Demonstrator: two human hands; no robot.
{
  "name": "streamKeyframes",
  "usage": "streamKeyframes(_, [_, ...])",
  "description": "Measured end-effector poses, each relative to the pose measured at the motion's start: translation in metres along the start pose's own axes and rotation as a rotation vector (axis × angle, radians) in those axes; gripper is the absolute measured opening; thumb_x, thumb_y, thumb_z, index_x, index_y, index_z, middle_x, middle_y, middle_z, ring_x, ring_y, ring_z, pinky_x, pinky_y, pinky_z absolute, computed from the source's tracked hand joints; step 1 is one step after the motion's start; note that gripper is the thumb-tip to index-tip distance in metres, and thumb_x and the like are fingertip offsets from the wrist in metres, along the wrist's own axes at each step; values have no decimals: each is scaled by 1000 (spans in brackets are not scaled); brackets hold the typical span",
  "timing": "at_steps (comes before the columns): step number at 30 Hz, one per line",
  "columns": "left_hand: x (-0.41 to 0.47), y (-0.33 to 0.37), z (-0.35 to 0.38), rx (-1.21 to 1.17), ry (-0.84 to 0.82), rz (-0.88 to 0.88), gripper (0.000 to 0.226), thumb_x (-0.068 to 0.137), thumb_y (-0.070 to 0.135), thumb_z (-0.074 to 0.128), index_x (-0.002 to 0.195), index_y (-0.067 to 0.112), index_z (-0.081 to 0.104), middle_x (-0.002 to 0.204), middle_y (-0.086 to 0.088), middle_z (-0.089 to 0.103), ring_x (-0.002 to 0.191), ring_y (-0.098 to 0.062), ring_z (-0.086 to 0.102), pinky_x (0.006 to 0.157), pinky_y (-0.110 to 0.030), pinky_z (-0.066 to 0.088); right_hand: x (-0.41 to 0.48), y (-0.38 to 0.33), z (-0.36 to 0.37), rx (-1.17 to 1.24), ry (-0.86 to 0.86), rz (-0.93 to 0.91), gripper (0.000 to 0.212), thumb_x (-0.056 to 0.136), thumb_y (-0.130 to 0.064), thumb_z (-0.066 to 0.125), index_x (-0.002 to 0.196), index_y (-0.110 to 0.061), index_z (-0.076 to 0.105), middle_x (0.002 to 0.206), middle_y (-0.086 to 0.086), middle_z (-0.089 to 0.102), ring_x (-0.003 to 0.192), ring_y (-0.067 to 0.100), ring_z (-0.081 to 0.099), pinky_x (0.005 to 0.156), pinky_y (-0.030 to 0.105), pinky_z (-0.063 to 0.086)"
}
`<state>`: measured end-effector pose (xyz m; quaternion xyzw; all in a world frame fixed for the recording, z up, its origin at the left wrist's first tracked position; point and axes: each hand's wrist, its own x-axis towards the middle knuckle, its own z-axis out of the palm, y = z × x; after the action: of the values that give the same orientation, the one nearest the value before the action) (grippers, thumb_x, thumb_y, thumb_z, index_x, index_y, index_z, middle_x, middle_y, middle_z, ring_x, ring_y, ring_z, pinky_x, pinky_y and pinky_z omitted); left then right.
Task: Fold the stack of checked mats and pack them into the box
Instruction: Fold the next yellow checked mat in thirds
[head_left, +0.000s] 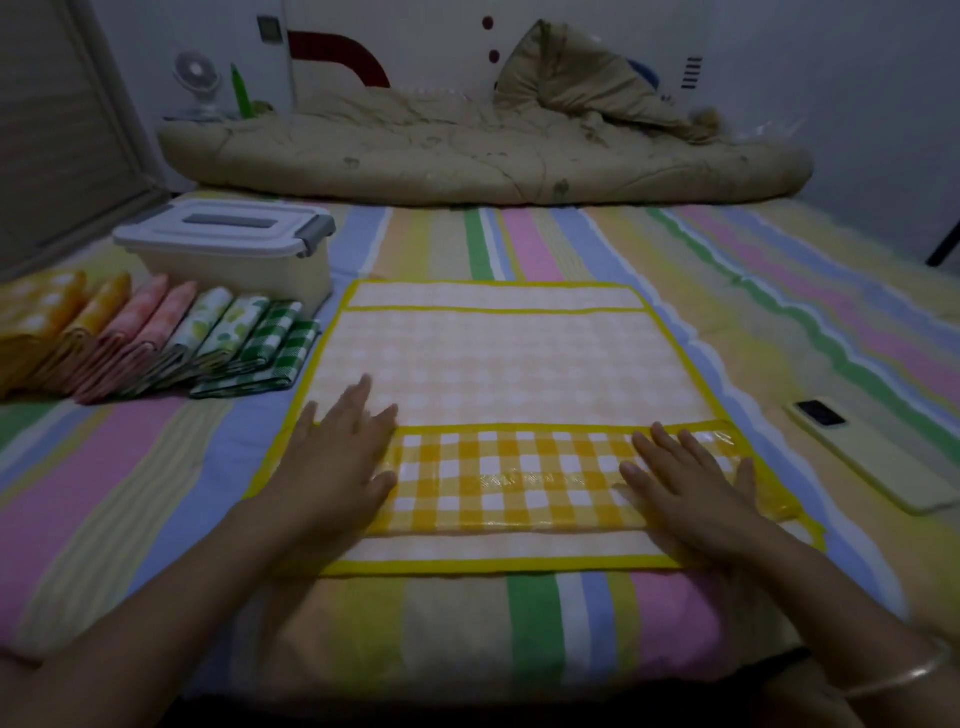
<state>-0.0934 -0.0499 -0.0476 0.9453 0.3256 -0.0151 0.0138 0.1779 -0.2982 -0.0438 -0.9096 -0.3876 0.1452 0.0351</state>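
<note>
Striped sheet (571, 249) in pink, green, blue and yellow bands across the whole bed, under everything else. Beige quilt (467, 156) bunched in a long roll along the far end, crumpled pillow (571, 78) on top of it toward the right.

Yellow checked mat (509, 364) spread flat mid-bed, pale side up, yellow trim all round, one yellow line crossing it near the far edge. Folded band (509, 478) of bright yellow-and-white check, glossy, lying across the near part of the mat from left to right. Narrow pale strip of mat showing on the near side of that band.

Row of folded mats (156, 338) at left, well clear of the hands, leaning and overlapping one another: orange-yellow at far left, then pink, then leaf print, then green check nearest the spread mat. Green check one just beside the mat's left edge.

Box (228, 249) behind that row, cream body, white lid on, grey clips at the ends, near the spread mat's far-left corner.

Left hand (337, 457) palm down, fingers spread and straight, pressing the left end of the folded band, fingertips over onto the pale part. Right hand (691, 488) same: flat, fingers spread, pressing the right end of the band. Nothing pinched or gripped by either.

Phone (872, 457) face down on the sheet, right of the mat, apart from it. Small fan (195, 78) at far left behind the quilt. Thin bangle (898, 675) on the right wrist.
</note>
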Motion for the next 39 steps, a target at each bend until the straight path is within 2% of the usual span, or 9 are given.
streamKeyframes(2, [8,13,-7,-63,94,102,68,96,44,49,154,33,15,163,-3,-12,151,-19,-5,121,-46,6,0,-4,-12,83,-59,13,98,63,-82,8,153,-42,9,161,-17,-4,149,11,-8,113,59,-13])
streamKeyframes(5, [24,36,-21,-272,203,179,47,94,38,57,140,31,48,160,1,25,146,-19,24,115,-40,30,8,-16,-32,101,23,9,94,67,-84,15,152,-42,13,162,-11,5,150,14,-4,115,56,-11])
streamKeyframes(9, [57,59,-37,-339,148,187,36,93,35,58,128,31,57,141,7,49,130,-14,45,100,-29,38,45,-45,-49,-45,196,-153,71,89,-70,36,151,-39,20,162,-8,12,150,17,0,116,56,-9])
streamKeyframes(13, [100,79,-40,-221,-153,107,69,80,65,63,137,28,48,144,2,45,132,-23,42,105,-38,39,107,-82,-52,-204,228,-321,56,99,-46,38,151,-33,22,162,-3,13,149,20,3,117,57,-5])
streamKeyframes(16, [114,96,-38,-3,-276,53,85,71,76,64,136,25,43,136,-6,45,125,-30,41,95,-41,40,155,-103,-54,-233,207,-412,51,100,-28,39,150,-29,27,161,1,18,148,22,10,118,54,-1])
streamKeyframes(22, [115,110,-25,74,-233,37,87,72,72,65,133,16,37,132,-11,42,122,-31,40,86,-39,37,232,-133,-53,-204,165,-360,49,102,-27,33,151,-22,28,158,7,23,146,26,20,119,52,5])
streamKeyframes(27, [112,117,-21,82,-181,26,86,75,68,66,133,13,35,129,-11,41,119,-30,39,76,-36,27,252,-136,-34,-271,222,-315,74,73,-25,55,143,-16,33,138,10,46,129,31,42,115,56,15])
streamKeyframes(34, [114,115,-19,93,-145,48,90,74,70,65,134,12,33,133,-7,38,119,-30,39,76,-35,28,257,-135,-61,-363,357,-380,46,87,-25,57,131,-16,51,126,10,52,123,31,43,98,40,35])
streamKeyframes(39, [116,115,-19,100,-142,58,89,72,71,66,130,12,36,129,-5,44,117,-28,41,76,-34,28,229,-132,-83,-152,591,-444,28,90,-25,56,114,-14,62,110,10,61,111,33,49,85,39,38])
